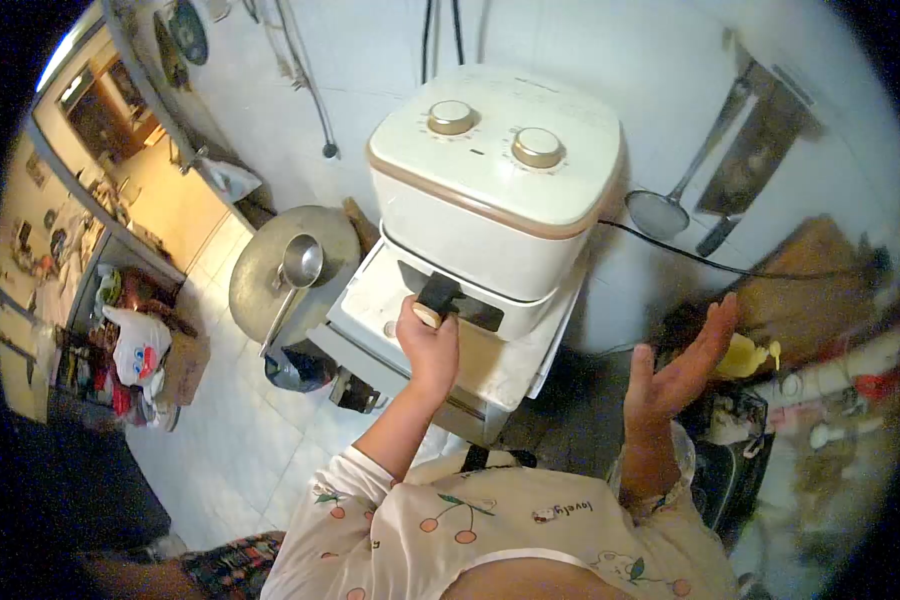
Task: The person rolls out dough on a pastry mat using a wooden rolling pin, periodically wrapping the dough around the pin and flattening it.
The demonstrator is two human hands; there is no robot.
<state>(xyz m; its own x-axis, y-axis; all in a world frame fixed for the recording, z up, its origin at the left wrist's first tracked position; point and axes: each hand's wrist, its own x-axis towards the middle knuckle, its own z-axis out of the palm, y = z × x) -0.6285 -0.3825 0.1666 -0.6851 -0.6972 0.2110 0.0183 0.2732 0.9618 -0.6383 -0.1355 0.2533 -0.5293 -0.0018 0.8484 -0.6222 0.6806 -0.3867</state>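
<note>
A cream-white air fryer (490, 200) with two gold-rimmed knobs on its top stands on a small white cabinet (370, 300). My left hand (428, 345) is wrapped round the black handle (438, 292) at the front of its basket. The basket looks seated in the body, though I cannot tell whether it is fully in. Off to the right, my right hand (675, 380) is raised with the fingers stretched out and the thumb apart, holding nothing. It touches neither the fryer nor the cabinet.
A metal ladle (300, 265) rests on a round lid-like disc (245, 290) at the left. A skimmer (660, 212) and a cleaver (755, 140) hang on the tiled wall. A black cord (670, 250) runs right from the fryer. White bags (140, 345) stand far left.
</note>
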